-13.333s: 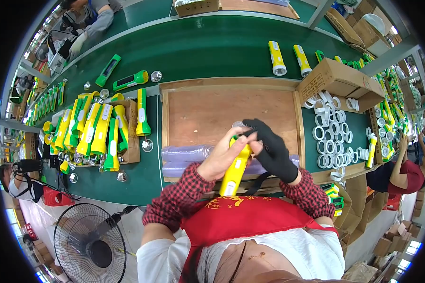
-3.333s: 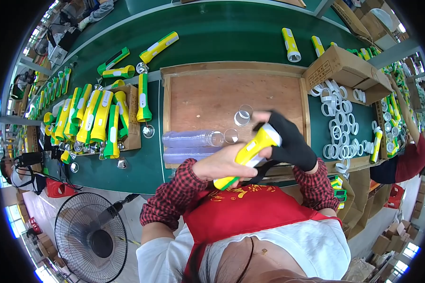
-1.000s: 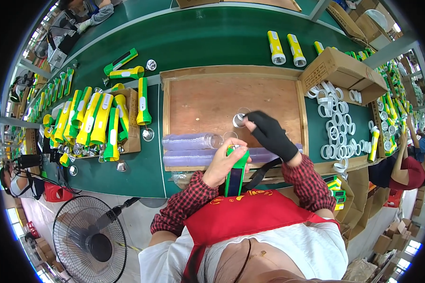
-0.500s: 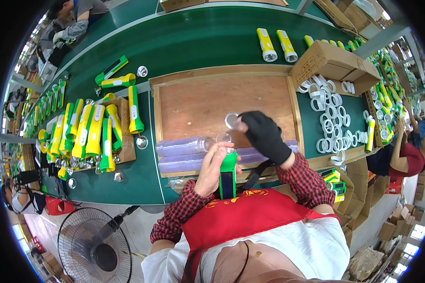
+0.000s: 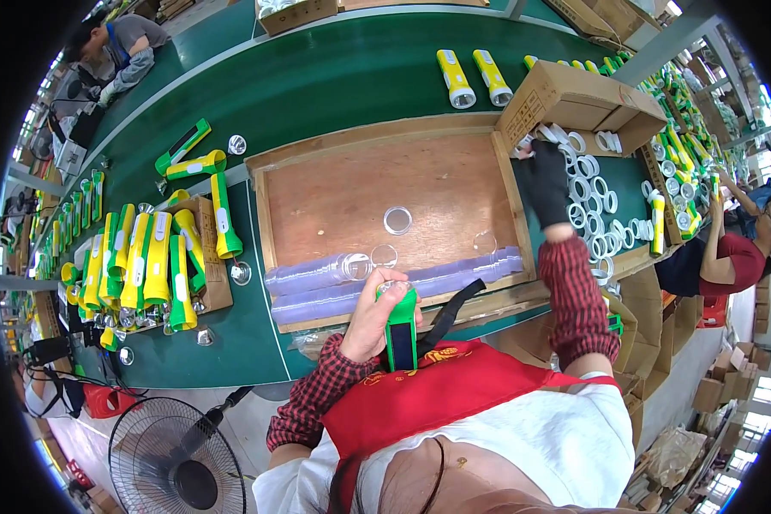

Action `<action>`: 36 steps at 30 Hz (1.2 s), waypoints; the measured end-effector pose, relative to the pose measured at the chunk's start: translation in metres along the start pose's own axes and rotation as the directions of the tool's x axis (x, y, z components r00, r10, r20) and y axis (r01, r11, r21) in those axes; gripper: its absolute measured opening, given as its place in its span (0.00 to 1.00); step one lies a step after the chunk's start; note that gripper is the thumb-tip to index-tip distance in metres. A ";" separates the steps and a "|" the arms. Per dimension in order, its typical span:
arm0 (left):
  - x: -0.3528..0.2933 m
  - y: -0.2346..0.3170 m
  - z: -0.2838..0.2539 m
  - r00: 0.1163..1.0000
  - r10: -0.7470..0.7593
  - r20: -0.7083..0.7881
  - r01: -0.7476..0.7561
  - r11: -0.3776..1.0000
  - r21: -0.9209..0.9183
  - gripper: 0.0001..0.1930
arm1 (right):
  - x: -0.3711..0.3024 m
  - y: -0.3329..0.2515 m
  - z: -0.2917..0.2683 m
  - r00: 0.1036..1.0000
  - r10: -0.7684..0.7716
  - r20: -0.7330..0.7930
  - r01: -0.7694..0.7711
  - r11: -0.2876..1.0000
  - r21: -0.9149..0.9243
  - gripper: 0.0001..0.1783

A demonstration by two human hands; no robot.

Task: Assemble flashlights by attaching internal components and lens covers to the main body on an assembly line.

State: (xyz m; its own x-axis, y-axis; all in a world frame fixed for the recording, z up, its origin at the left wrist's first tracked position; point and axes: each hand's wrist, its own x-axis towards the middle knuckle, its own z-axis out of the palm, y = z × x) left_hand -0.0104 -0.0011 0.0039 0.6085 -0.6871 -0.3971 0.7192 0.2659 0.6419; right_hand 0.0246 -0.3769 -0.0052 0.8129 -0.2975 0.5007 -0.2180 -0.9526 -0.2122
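My left hand [image 5: 368, 319] is bare and closed around a green flashlight [image 5: 403, 330] with a dark panel on its body. Its head end is up, just beyond the red apron. Far to the right, my right hand [image 5: 546, 182] in a black glove is among white rings [image 5: 597, 197], close to the cardboard box's corner. Its fingers are blurred and partly hidden, so whether they grip a ring is unclear. Stacked clear lenses [image 5: 351, 294] lie in long rows along the wooden tray's near side. One loose clear lens [image 5: 397, 221] lies on the tray's floor.
A wooden tray [image 5: 385, 133] sits before me. Yellow-green flashlights [image 5: 158, 257] fill a box at left; two more flashlights [image 5: 457, 79] stand beyond the tray. A cardboard box [image 5: 557, 103] leans at right. A fan [image 5: 188, 480] stands at lower left. Other people work at both sides.
My right hand has moved from above the tray to the white rings at right. The clear lens it was near now lies on the tray. My left hand still holds the flashlight.
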 end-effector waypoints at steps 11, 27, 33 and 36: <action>-0.003 0.002 -0.005 0.996 0.014 0.083 -0.010 0.999 -0.046 0.13 | 0.013 0.047 -0.012 0.997 -0.058 0.055 0.051 0.992 0.117 0.17; -0.013 0.004 -0.008 0.964 -0.041 0.262 0.060 0.996 -0.065 0.31 | -0.099 -0.205 -0.056 0.816 -0.534 0.221 -0.009 0.370 0.929 0.09; -0.014 -0.010 -0.017 0.971 -0.003 0.239 -0.003 1.000 0.025 0.40 | -0.106 -0.205 -0.060 0.785 -0.598 0.158 0.151 0.433 0.889 0.20; -0.008 -0.006 -0.004 0.987 0.026 0.160 -0.029 0.999 0.015 0.39 | -0.110 -0.203 -0.057 0.816 -0.567 0.110 0.210 0.469 0.858 0.20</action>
State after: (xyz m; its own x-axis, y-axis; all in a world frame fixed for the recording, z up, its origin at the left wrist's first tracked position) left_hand -0.0184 0.0054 0.0009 0.5654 -0.7793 -0.2702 0.6962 0.2752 0.6630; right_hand -0.0512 -0.1548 0.0304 0.8467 0.3043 0.4365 0.5318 -0.4547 -0.7144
